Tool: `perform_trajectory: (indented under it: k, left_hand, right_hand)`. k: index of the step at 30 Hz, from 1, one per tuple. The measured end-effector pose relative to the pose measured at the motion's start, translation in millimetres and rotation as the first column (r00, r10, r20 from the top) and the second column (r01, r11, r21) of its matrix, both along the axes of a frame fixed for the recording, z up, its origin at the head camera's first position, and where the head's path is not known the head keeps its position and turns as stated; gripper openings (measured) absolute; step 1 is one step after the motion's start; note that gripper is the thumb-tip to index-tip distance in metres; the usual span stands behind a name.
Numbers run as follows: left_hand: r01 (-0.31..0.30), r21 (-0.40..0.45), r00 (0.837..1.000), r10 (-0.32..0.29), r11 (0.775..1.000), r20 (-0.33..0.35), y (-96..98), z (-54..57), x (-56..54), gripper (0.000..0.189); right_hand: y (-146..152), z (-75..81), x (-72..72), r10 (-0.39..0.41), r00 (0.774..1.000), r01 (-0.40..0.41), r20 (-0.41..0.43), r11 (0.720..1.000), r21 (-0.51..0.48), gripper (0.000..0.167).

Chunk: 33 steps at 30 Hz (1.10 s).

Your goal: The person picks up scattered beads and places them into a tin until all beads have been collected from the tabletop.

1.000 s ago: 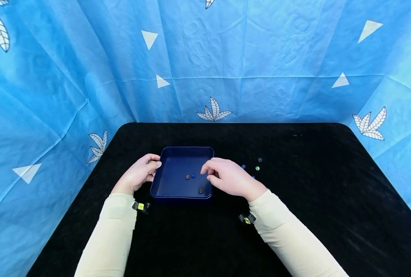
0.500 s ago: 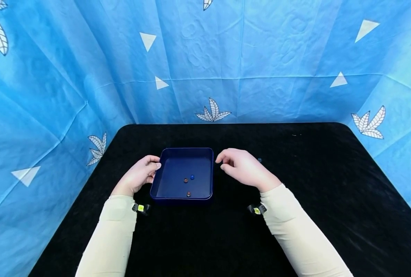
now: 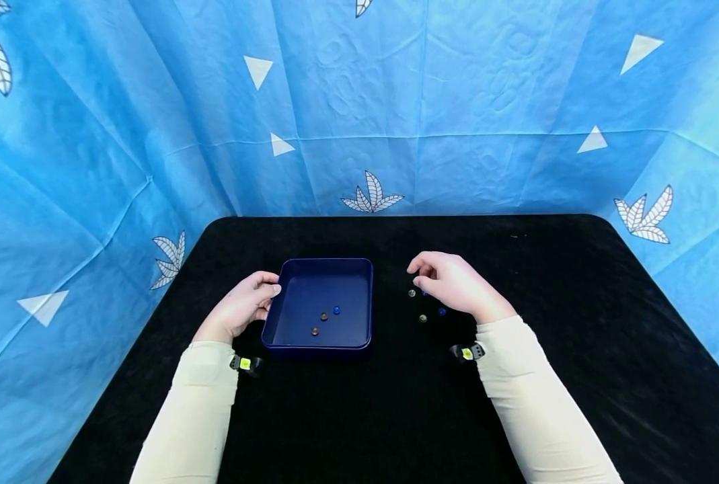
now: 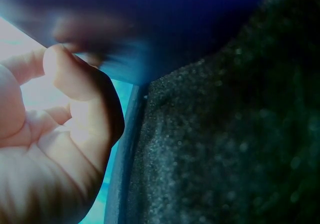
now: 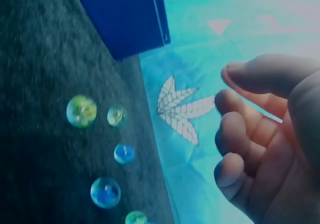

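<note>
My left hand [image 3: 244, 302] holds a shallow dark blue square tray [image 3: 366, 302] at its left side, thumb at the rim. In the left wrist view the thumb [image 4: 62, 69] lies against the blue wall. Inside the tray are a blue marble [image 3: 336, 310], a brown marble [image 3: 324, 316] and another brown marble [image 3: 315, 331] nearer the front. My right hand [image 3: 456, 282] hovers right of the tray with loosely bent fingers and nothing between them. Below it lie a greenish clear marble [image 5: 82, 111], a blue marble [image 5: 105, 192] and several others, partly hidden by the hand in the head view.
Everything rests on a table covered with black cloth [image 3: 347, 417]. A blue curtain [image 3: 486, 101] with white leaf and triangle prints hangs behind it and along both sides. Wrist cameras are strapped at both sleeves.
My right hand has moved right, from over the tray's right edge to above the loose marbles. One brown marble in the tray has rolled left. The left hand stays on the tray.
</note>
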State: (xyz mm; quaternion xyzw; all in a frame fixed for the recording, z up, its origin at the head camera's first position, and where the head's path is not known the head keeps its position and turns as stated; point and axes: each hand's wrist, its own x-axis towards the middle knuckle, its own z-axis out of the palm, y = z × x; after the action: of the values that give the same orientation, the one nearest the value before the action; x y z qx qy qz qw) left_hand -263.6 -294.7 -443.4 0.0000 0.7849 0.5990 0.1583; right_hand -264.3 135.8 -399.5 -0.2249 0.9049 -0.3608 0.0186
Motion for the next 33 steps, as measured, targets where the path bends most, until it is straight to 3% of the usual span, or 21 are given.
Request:
perform_trajectory:
  k: [10,25,33]
  left_hand:
    - [0.008,0.010,1.000,-0.008,1.000,0.003,1.0,0.7,-1.3,0.044]
    - [0.005,0.030,1.000,-0.005,1.000,0.000,0.7,0.1,0.0,0.044]
    - [0.008,0.022,1.000,-0.008,1.000,-0.009,0.6,0.0,1.1,0.044]
  right_hand:
    - [8,-11.6,-4.1,0.016,1.000,-0.015,-0.010,0.997,0.082,0.020]
    - [-6,-33.9,-6.9,0.083,0.997,-0.083,0.007,0.976,0.200,0.030]
    - [-8,-39.3,-6.3,0.090,0.996,-0.089,0.009,0.965,0.245,0.028]
